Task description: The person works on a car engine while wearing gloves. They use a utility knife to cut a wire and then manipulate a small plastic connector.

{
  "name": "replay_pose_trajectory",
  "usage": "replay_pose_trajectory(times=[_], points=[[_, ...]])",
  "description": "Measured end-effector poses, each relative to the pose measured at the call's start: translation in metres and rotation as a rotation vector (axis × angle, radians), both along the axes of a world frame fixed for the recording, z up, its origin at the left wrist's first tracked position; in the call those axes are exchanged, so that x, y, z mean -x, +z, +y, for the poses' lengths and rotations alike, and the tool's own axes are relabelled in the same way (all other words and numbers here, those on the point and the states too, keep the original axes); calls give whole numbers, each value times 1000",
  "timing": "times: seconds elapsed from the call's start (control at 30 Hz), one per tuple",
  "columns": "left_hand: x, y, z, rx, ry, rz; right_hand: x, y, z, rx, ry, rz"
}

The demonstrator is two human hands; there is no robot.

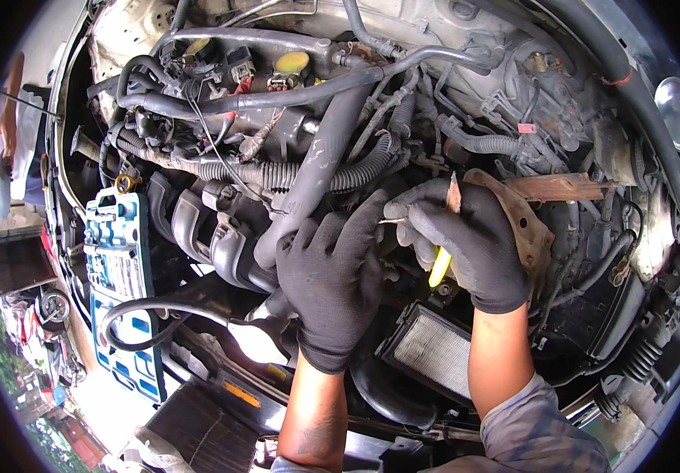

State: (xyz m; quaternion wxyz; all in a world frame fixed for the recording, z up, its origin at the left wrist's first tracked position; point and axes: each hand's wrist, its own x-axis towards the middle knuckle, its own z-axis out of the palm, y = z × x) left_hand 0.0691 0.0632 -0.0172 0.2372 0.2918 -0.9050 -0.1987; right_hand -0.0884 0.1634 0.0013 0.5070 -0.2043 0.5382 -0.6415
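Note:
Both my hands wear dark grey work gloves and work over an open car engine bay. My right hand (pixel 470 240) is closed around a cutter knife with a yellow handle (pixel 440 266); its rusty-looking blade (pixel 453 193) points up past the fingers. At that hand's thumb and forefinger shows the short end of a thin, pale wire-like piece (pixel 391 221). My left hand (pixel 332 268) lies beside the thick grey hose (pixel 320 169), back upward, with bent fingers. Its forefinger reaches toward the thin piece; the fingertips and whatever they grip are hidden.
A blue tool case (pixel 123 292) with sockets lies along the left edge. Below my hands sits a pleated air filter (pixel 435 351). A rusty bracket (pixel 521 221) stands right of my right hand. Corrugated wiring sleeves (pixel 277 175) cross the engine. Another person's arm (pixel 9 118) shows far left.

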Motion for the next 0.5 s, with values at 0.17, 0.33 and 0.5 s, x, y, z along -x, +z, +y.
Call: replay_pose_trajectory(times=[0.17, 0.33, 0.5], points=[[-3, -1, -1, 34, -7, -29, 0, 10, -3, -83, 76, 37], [-1, 0, 0, 73, -28, -92, -12, 0, -9, -67, 12, 268], [2, 3, 4, 60, -19, -107, -18, -23, -18, -53, -146, 513]])
